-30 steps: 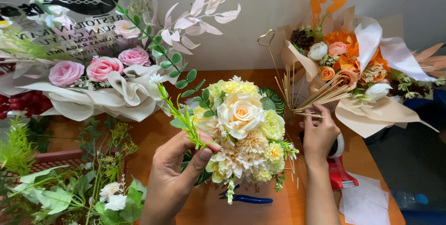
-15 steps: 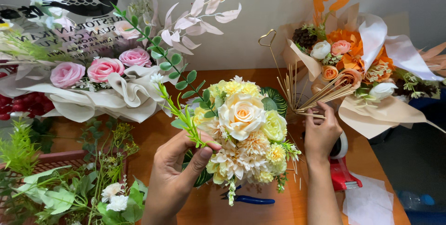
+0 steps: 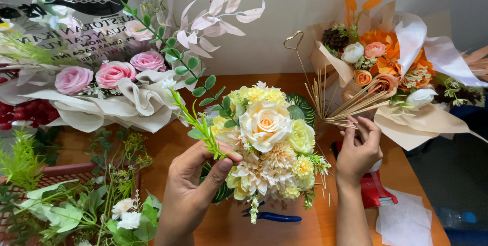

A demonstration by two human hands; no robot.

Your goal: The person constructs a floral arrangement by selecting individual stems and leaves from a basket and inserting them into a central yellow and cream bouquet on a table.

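Note:
My left hand (image 3: 195, 187) grips a bunch of cream and yellow artificial flowers (image 3: 267, 142) from below, the thumb pressed against its underside; a green leafy sprig (image 3: 195, 124) sticks out to the upper left. My right hand (image 3: 358, 149) reaches up at the right of the bunch, its fingertips pinching thin wooden sticks (image 3: 340, 106) that fan out of a holder. The stems of the bunch are hidden behind my left hand.
A pink rose bouquet in cream wrap (image 3: 109, 86) lies at the left; an orange bouquet in beige wrap (image 3: 394, 73) stands at the right. A red basket of greenery (image 3: 61, 200) sits front left. Blue-handled pliers (image 3: 274, 217), a red tool (image 3: 373, 190) and white tissue (image 3: 404, 220) lie on the wooden table (image 3: 168, 144).
My right hand has risen a little and its fingers have closed on the thin sticks. My left hand and the flower bunch have hardly moved.

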